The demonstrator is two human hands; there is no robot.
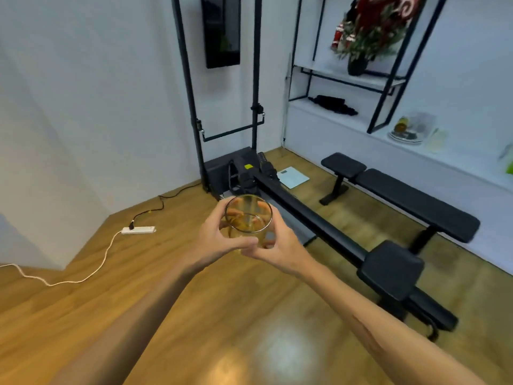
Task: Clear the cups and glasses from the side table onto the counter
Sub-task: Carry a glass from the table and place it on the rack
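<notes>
A clear amber-tinted glass (248,215) is held upright in the air above the wooden floor, near the middle of the view. My left hand (219,240) wraps its left side and my right hand (277,244) cups its right side and base. Both hands are shut on it. The white counter (361,126) runs along the right wall, with plates and glassware (410,130) standing on it. The side table is out of view.
A black rowing machine (319,218) lies on the floor just beyond my hands. A black weight bench (402,195) stands to the right along the counter. A white power strip (138,230) with its cord lies at the left. A black frame shelf (361,79) carries a flower vase.
</notes>
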